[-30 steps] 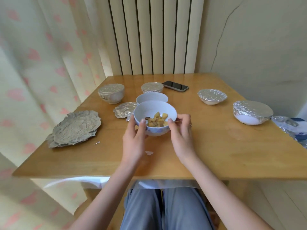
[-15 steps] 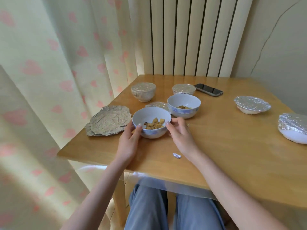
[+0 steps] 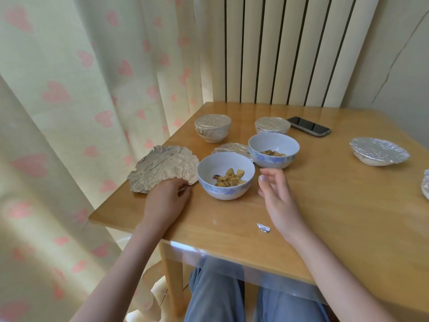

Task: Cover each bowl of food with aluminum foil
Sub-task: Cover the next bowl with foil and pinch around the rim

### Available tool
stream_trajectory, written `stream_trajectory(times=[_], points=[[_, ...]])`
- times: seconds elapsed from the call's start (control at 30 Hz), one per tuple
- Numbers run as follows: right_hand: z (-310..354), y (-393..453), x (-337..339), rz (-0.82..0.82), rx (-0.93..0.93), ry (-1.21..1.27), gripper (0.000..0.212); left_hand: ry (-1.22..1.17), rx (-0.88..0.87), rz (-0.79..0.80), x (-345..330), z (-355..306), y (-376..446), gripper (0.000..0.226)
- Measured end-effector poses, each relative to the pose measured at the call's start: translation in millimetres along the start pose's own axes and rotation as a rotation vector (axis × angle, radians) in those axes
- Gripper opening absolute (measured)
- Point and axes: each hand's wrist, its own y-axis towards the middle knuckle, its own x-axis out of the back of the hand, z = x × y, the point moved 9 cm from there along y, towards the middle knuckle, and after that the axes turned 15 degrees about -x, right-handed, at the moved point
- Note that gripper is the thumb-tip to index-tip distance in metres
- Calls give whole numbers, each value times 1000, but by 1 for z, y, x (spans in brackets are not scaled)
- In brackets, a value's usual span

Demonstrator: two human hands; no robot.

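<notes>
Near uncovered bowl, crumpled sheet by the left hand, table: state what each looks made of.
Near uncovered bowl: likely glazed ceramic, possibly melamine; smooth white inside, blue floral band outside.
Crumpled sheet: aluminum foil, dull side up; wrinkled, ragged edges.
Table: light wood or veneer with glossy varnish; it reflects the window light.

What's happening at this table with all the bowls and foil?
A person is covering bowls of food with foil. The left hand reaches onto the crumpled foil sheet at the table's edge; whether it has gripped it is unclear. The right hand hovers open beside the near bowl, which is uncovered, as is the bowl behind it. Several other bowls, such as the far-left one, are already covered.
</notes>
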Motion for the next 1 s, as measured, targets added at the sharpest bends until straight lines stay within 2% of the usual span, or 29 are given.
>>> stream_trajectory(times=[0.17, 0.27, 0.33, 0.4, 0.5, 0.57, 0.63, 0.77, 0.83, 0.9, 1.0], points=[[6, -4, -3, 16, 26, -25, 17, -109, -15, -164, 14, 0, -4, 21], [5, -4, -1, 7, 24, -23, 17, -161, 20, -223, 18, 4, -7, 39], [3, -4, 1, 0, 18, -26, 17, -66, 39, -173, 14, 10, -5, 53], [3, -3, 2, -8, 22, -31, 17, -37, 72, -63, 5, 15, -6, 58], [4, -4, 2, -7, 28, -37, 17, -93, 108, -63, 3, 17, -8, 37], [5, -4, 2, -10, 24, -41, 19, -99, 78, -141, 10, 14, -8, 22], [6, -4, 2, -18, 23, -39, 19, -192, 70, -264, 19, 14, -9, 17], [9, -5, 3, -31, 39, -50, 21, -438, 218, -740, 59, 32, -29, 15], [14, -7, 5, -52, 75, -54, 20, -551, 347, -909, 69, 49, -37, 15], [26, -11, 7, -95, 155, -58, 17, -785, 454, -959, 63, 68, -35, 18], [54, -18, 8, -137, 286, -38, 16, -1149, 532, -912, 49, 71, -25, 18]])
